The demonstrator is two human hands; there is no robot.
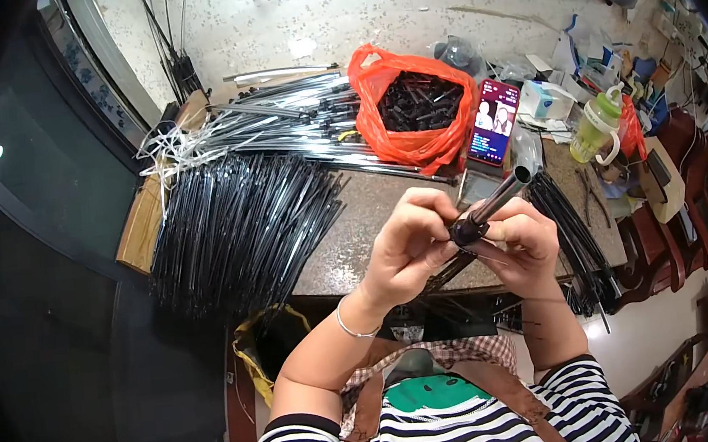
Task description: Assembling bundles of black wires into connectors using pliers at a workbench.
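Above the near part of the table, I hold a dark shiny metal tube (503,195) in both hands. Its open end tilts up and away to the right. My left hand (407,246) is closed, with fingertips pinching the black plastic fitting (467,231) around the tube. From the other side, my right hand (525,243) closes its fingers and thumb on the tube beside that fitting. Part of the fitting is hidden by the fingers. Below the hands a thinner dark length (451,273) runs down toward my body.
Many thin black rods (236,232) lie fanned at the left, with silver rods (288,112) behind. A red plastic bag (372,121) holds small black parts. Right of it are a lit phone (494,122), a green bottle (594,130), pliers (597,197) and another dark rod bundle (566,230).
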